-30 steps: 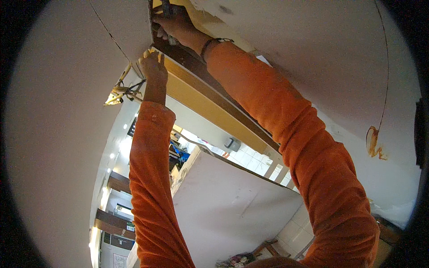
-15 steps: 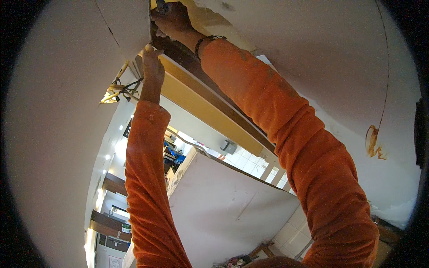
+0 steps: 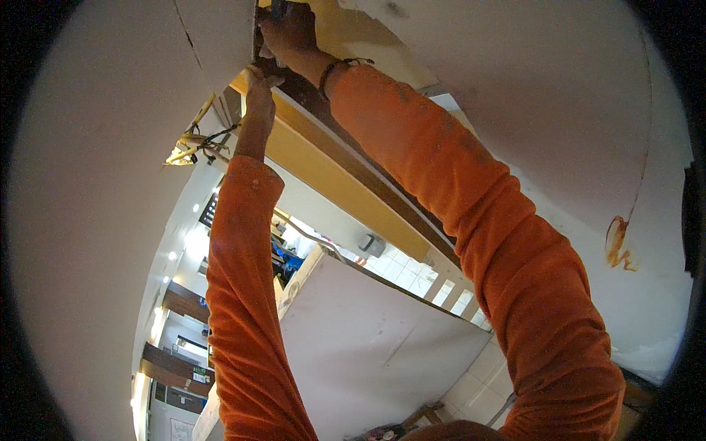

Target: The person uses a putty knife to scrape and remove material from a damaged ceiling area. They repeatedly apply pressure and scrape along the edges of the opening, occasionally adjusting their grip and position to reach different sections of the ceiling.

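Note:
Overhead, my right hand (image 3: 288,31) is closed around a dark tool (image 3: 278,9) at the edge of a white ceiling panel (image 3: 125,88), inside a gap lined with dark wood (image 3: 309,99). Just below it, my left hand (image 3: 259,94) is raised to the panel's lower corner, touching near a tan wooden board (image 3: 338,198), with thumb and fingers apart. The tool's far end is hidden. Both arms wear orange sleeves.
Yellow and black cables (image 3: 193,147) hang from a hole left of my left hand. A brown frayed bit (image 3: 618,246) hangs at right from a thin line. A large pale board (image 3: 375,345) lies below, beside a tiled floor (image 3: 478,371); a lit room (image 3: 176,338) shows at lower left.
My left hand has edged upward along the gap, its thumb now sticking out to the right. My right hand stays on the tool, and the view has shifted slightly.

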A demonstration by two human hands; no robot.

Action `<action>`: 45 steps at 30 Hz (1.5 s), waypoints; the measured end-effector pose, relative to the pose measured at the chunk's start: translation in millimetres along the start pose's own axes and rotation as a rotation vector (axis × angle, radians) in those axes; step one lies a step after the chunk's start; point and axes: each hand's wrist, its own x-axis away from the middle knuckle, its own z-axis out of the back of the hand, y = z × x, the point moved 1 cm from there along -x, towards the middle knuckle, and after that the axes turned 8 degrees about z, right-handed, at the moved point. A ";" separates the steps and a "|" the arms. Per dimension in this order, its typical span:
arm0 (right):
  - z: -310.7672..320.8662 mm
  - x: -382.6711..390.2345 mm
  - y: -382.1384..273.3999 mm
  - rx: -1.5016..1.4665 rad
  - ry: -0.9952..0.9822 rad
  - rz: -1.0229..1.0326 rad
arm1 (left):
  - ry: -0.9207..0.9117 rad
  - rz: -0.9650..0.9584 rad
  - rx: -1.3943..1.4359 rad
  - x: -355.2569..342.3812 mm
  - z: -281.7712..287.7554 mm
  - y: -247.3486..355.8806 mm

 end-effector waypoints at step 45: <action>-0.6 22.3 -14.7 -0.688 0.049 -0.380 | 0.351 0.063 -0.008 -0.8 39.7 22.9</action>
